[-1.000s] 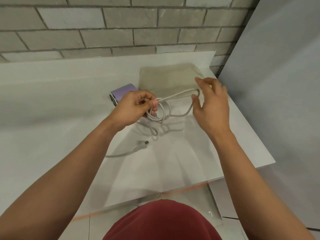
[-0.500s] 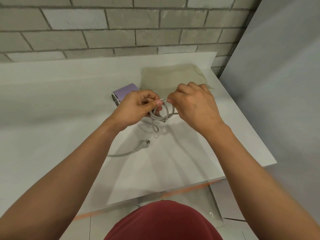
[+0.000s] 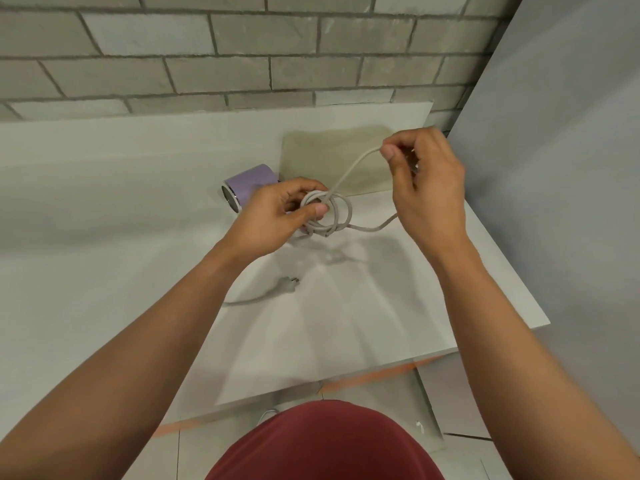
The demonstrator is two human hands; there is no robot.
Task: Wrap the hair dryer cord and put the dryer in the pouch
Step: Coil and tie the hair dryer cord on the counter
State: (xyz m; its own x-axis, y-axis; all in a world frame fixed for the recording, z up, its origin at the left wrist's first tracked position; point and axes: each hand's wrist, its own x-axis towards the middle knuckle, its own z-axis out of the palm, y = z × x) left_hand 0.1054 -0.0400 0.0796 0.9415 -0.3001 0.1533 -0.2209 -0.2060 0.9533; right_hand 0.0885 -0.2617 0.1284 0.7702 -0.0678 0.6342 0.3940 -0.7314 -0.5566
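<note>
Grey brick wall (image 3: 242, 46) filled the top of the frame, and a white tabletop (image 3: 104, 202) ran beneath it across the middle. At upper centre the beige pouch (image 3: 329, 157) lay flat on that surface; which edge was its mouth could not be told. It looked limp, so one hand would probably have to hold it open for loading.

Just left of the pouch lay the lilac hair dryer (image 3: 247, 183), its round end facing left and the rest hidden behind the left hand (image 3: 277, 216). It appeared rigid, smooth and compact, and best taken round the barrel or the handle.

The left hand was curled at centre frame, its thumb pressing several loops of the grey cord (image 3: 327, 213) against the fingers. Whether the loops went round the handle could not be seen. The right hand (image 3: 426, 181), raised over the pouch's right side, pinched one run of cord between thumb and fingertips. That run stretched down to the coil, and another trailed from the coil toward the right wrist.

The cord seemed rubbery and springy, likely to spring loose unless pinched where the loops cross. The plug (image 3: 287, 282) lay free on the tabletop at lower centre-left.
</note>
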